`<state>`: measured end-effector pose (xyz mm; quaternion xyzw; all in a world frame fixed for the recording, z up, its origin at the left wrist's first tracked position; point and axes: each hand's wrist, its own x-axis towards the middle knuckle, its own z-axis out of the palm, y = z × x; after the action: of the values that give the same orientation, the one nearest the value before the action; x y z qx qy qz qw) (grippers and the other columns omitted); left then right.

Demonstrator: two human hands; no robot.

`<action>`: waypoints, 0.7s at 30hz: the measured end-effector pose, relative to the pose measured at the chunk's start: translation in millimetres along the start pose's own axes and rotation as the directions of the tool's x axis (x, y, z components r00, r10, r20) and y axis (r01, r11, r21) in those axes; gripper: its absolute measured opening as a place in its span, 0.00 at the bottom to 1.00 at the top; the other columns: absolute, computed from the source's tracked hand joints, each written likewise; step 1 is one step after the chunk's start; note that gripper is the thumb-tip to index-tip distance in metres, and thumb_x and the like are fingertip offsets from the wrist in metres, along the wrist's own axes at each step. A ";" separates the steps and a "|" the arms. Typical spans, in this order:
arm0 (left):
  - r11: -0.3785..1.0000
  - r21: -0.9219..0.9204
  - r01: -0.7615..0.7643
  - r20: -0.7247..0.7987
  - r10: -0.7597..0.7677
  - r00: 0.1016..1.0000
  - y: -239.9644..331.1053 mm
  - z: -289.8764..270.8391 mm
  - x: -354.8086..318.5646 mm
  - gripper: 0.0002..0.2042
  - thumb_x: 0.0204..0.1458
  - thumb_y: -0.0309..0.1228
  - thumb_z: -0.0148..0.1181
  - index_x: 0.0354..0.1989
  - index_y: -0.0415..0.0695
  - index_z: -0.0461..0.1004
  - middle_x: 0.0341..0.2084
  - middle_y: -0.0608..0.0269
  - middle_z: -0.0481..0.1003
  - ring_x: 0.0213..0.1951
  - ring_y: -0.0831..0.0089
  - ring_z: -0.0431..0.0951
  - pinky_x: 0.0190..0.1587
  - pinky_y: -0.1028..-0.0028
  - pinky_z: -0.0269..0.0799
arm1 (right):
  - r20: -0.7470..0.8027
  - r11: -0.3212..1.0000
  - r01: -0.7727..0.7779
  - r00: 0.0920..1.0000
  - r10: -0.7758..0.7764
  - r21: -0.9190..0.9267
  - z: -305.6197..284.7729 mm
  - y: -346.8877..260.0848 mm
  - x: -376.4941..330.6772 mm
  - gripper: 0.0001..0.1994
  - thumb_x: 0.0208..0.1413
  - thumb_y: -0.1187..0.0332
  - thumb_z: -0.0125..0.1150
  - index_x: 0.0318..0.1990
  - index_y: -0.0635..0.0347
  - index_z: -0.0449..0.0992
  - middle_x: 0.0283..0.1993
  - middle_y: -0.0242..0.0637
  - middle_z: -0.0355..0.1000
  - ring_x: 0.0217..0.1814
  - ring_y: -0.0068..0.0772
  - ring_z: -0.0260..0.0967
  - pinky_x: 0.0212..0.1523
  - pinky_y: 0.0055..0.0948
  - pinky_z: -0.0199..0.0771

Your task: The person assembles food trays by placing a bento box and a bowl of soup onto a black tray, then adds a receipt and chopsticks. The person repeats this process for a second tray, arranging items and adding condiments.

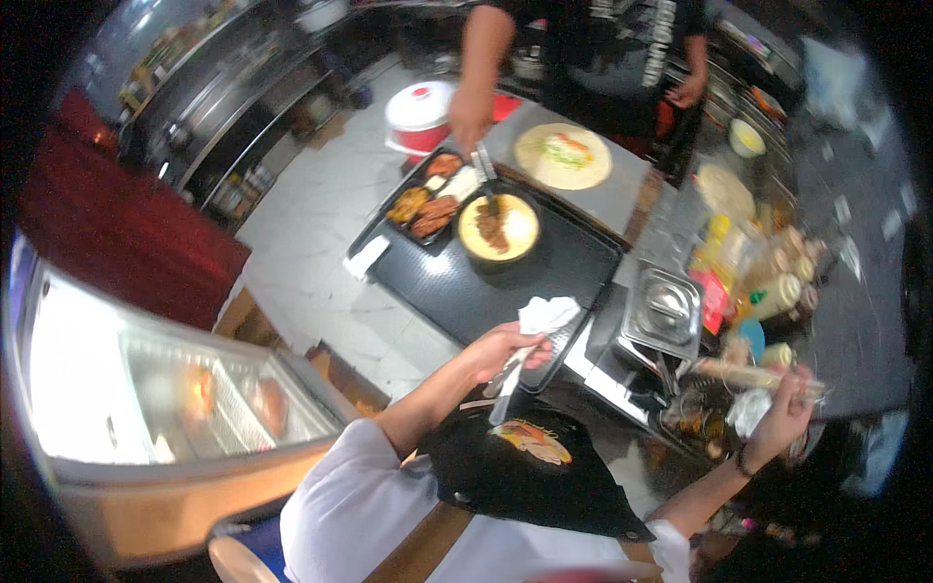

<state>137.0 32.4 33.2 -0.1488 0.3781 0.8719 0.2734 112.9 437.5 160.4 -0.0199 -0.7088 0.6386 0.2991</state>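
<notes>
My left hand [507, 352] is closed around a bundle of cutlery [507, 381] and a crumpled white tissue [547, 315], above the near edge of a large black tray [418, 291]. Out at the right, my right hand [789, 416] grips the end of a long, thin, pale bundle [743, 373]; blur hides its exact kind. On the tray stand a round bowl [522, 228] with yellow contents and brown topping, and a black compartment box [420, 229] of food. Across the counter, another person's hand [470, 119] holds metal tongs [483, 165] over the bowl.
A flatbread [590, 167] with toppings lies by the other person. A lidded steel container [665, 309] and several squeeze bottles [777, 294] are to the right. A white-and-red pot [420, 109] stands behind the tray. A lit display case [209, 389] is at my left.
</notes>
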 end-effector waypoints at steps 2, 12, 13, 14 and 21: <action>0.994 -0.111 -0.008 0.146 0.025 0.989 1.7 -2.9 -2.1 0.14 0.54 0.28 0.48 0.49 0.37 0.60 0.37 0.56 0.70 0.45 0.56 0.72 0.48 0.60 0.71 | 0.292 0.996 -0.085 0.953 0.079 0.006 58.8 -14.2 -31.9 0.10 0.54 0.73 0.53 0.42 0.67 0.65 0.31 0.47 0.73 0.33 0.35 0.73 0.38 0.32 0.74; 0.983 0.165 0.083 0.360 -0.138 0.923 50.4 -65.0 6.4 0.19 0.52 0.29 0.53 0.52 0.39 0.59 0.40 0.57 0.71 0.37 0.68 0.77 0.38 0.72 0.75 | 0.538 0.789 -0.592 0.723 0.433 0.162 274.5 60.7 -155.2 0.09 0.52 0.74 0.56 0.39 0.66 0.66 0.34 0.41 0.72 0.35 0.31 0.73 0.35 0.26 0.75; 0.990 0.119 0.072 0.373 -0.112 0.921 54.1 -82.7 8.5 0.18 0.53 0.30 0.52 0.51 0.39 0.59 0.39 0.58 0.72 0.38 0.69 0.76 0.38 0.73 0.75 | 0.459 0.787 -0.572 0.777 0.430 0.231 283.3 59.3 -163.4 0.10 0.53 0.73 0.56 0.40 0.66 0.65 0.35 0.44 0.72 0.36 0.33 0.72 0.37 0.28 0.75; 0.995 0.089 0.046 0.276 -0.069 0.959 62.0 -94.0 7.2 0.18 0.54 0.30 0.51 0.52 0.38 0.60 0.38 0.60 0.72 0.36 0.73 0.76 0.37 0.76 0.74 | 0.403 0.791 -0.554 0.806 0.433 0.260 289.0 57.1 -166.7 0.10 0.53 0.73 0.55 0.40 0.66 0.65 0.36 0.45 0.72 0.37 0.35 0.72 0.36 0.27 0.75; 0.428 0.903 -0.026 0.099 -0.148 0.984 123.5 -177.9 21.8 0.27 0.40 0.32 0.64 0.51 0.47 0.62 0.27 0.61 0.72 0.26 0.73 0.75 0.24 0.74 0.69 | 0.155 0.839 -0.465 0.885 0.438 0.284 311.1 54.6 -175.1 0.13 0.56 0.70 0.52 0.46 0.65 0.61 0.35 0.42 0.69 0.39 0.34 0.69 0.42 0.31 0.71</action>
<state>56.1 -161.2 -24.7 0.0781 0.7556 0.5338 0.3715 97.4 97.8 38.8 -0.1122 -0.5856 0.7953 0.1095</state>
